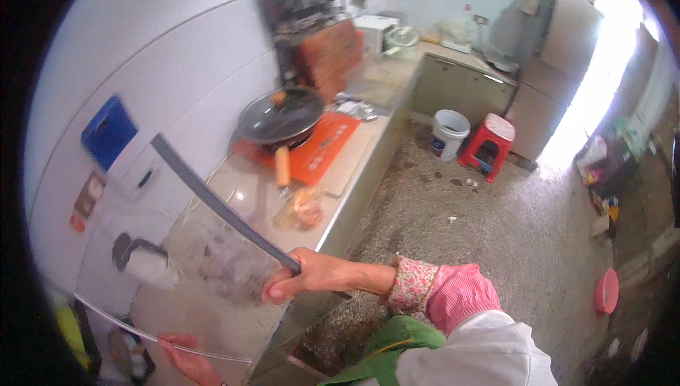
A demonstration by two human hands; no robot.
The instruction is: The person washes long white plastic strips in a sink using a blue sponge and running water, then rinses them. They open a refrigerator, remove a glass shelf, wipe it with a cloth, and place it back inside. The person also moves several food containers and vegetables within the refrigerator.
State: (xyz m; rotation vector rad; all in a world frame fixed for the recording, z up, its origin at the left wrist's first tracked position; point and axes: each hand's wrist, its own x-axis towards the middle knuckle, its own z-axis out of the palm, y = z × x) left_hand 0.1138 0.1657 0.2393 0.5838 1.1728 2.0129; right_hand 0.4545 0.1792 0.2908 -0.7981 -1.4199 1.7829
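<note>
A large transparent panel [159,210] spans the left side, seen through to the counter and wall behind. My right hand [297,280] is closed around the lower right end of its dark grey edge strip [228,216]. At the bottom, my left hand [191,359] has its fingers at the panel's thin white edge [117,323]; the thumb side is partly hidden. Behind the panel I make out a blurred dark-handled pale object [151,264]. A lidded frying pan [281,118] sits on an orange-red mat [332,147] beyond my right hand.
A plastic bag [300,209] lies by the pan handle [282,167]. A wooden cutting board [332,56] leans at the back. On the floor stand a white bucket [449,133], a red stool [489,144] and a pink basin [606,291]. A blue item [110,132] hangs on the wall.
</note>
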